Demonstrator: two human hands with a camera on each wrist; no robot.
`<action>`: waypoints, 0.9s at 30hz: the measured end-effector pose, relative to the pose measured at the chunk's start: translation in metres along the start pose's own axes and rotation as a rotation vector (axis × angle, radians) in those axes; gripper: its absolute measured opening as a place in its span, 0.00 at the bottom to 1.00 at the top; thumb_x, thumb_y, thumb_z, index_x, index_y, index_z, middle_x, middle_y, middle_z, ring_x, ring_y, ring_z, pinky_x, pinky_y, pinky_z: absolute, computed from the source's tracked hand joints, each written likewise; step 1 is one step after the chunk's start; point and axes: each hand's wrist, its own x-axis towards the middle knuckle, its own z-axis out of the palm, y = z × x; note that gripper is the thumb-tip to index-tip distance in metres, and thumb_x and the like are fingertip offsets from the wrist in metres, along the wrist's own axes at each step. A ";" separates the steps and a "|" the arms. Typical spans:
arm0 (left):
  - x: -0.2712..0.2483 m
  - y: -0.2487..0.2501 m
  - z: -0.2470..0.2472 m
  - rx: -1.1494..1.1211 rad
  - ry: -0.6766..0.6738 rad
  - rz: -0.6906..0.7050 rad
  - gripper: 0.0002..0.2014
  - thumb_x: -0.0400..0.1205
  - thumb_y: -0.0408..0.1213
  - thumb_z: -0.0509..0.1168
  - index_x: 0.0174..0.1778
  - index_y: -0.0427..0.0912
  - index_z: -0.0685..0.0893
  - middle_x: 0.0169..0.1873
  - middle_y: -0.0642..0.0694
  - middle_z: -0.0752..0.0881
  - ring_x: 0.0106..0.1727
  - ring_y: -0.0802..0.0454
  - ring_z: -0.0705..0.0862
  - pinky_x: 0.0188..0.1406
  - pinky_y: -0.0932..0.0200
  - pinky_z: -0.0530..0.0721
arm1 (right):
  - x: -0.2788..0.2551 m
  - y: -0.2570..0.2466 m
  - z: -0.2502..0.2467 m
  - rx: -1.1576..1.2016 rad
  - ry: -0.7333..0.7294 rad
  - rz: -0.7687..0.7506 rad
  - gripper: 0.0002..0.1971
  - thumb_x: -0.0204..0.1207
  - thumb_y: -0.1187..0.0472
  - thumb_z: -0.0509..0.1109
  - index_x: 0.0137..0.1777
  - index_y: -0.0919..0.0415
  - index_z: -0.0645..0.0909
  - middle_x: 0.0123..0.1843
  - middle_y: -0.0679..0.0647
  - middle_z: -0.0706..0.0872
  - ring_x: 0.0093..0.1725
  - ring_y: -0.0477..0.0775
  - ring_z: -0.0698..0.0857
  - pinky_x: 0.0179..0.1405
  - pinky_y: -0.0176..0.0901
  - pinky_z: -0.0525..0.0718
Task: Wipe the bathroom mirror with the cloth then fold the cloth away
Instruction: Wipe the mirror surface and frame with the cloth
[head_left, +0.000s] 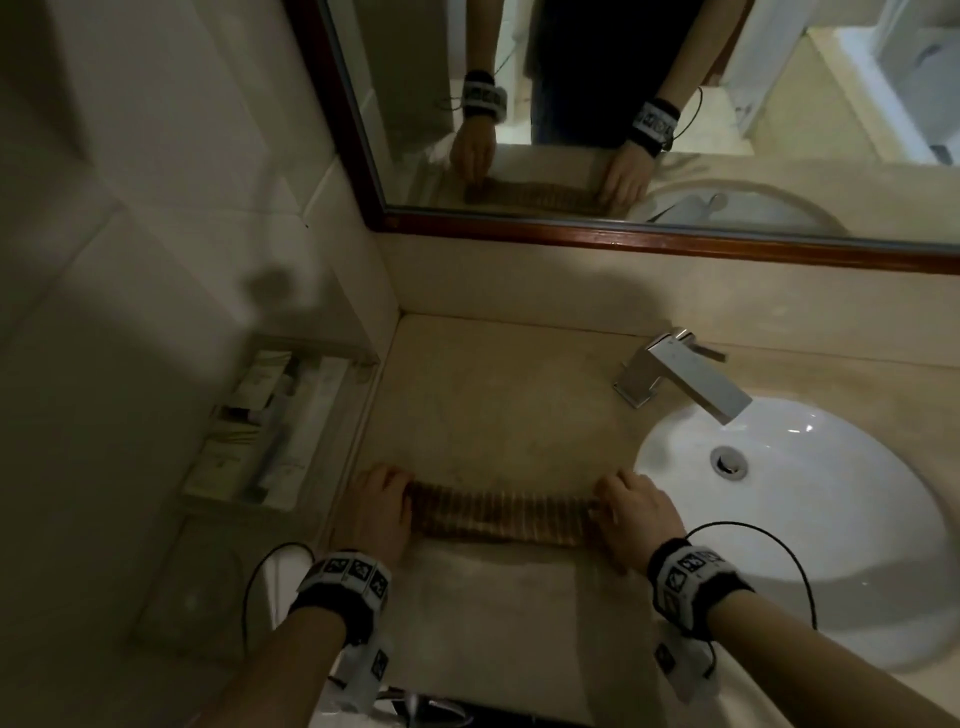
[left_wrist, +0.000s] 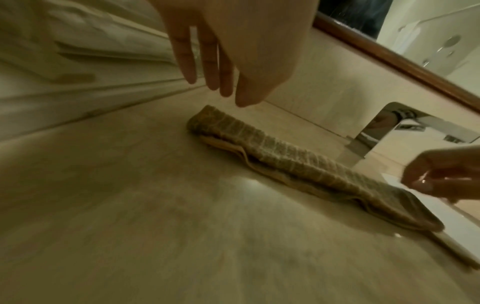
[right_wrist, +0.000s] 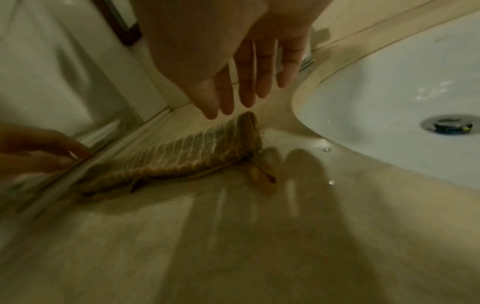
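A brown ribbed cloth (head_left: 498, 517) lies on the beige counter (head_left: 498, 405), folded into a long narrow strip. My left hand (head_left: 382, 499) is at its left end and my right hand (head_left: 631, 506) at its right end. In the left wrist view the left hand (left_wrist: 226, 61) has straight fingers just over the end of the cloth (left_wrist: 285, 158). In the right wrist view the right hand (right_wrist: 246, 72) is likewise flat above the other end of the cloth (right_wrist: 182, 156). Whether the fingertips touch it is unclear. The wood-framed mirror (head_left: 675, 104) hangs above the counter.
A white sink (head_left: 831, 519) with a chrome faucet (head_left: 680, 371) sits just right of the cloth. A tray of toiletries (head_left: 265, 431) stands against the left wall. Bare counter lies between the cloth and the back wall.
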 end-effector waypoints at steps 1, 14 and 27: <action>0.006 0.000 0.003 0.007 -0.038 0.038 0.19 0.78 0.28 0.68 0.66 0.37 0.84 0.67 0.36 0.81 0.65 0.34 0.80 0.66 0.43 0.79 | 0.003 -0.002 -0.001 0.050 -0.016 0.052 0.14 0.77 0.48 0.66 0.60 0.50 0.74 0.58 0.50 0.75 0.55 0.54 0.77 0.52 0.46 0.77; 0.059 -0.006 -0.022 0.016 -0.263 0.024 0.20 0.88 0.40 0.53 0.77 0.48 0.71 0.83 0.47 0.61 0.83 0.50 0.62 0.79 0.60 0.61 | -0.001 -0.019 -0.094 0.354 -0.056 0.037 0.06 0.78 0.53 0.65 0.45 0.39 0.72 0.49 0.40 0.78 0.46 0.35 0.76 0.56 0.26 0.73; 0.157 0.161 -0.357 -0.259 0.587 0.301 0.07 0.75 0.33 0.74 0.46 0.47 0.93 0.39 0.54 0.76 0.40 0.54 0.79 0.42 0.68 0.72 | 0.029 -0.034 -0.383 0.882 0.905 -0.100 0.13 0.69 0.63 0.79 0.41 0.48 0.77 0.37 0.53 0.87 0.35 0.58 0.87 0.31 0.50 0.85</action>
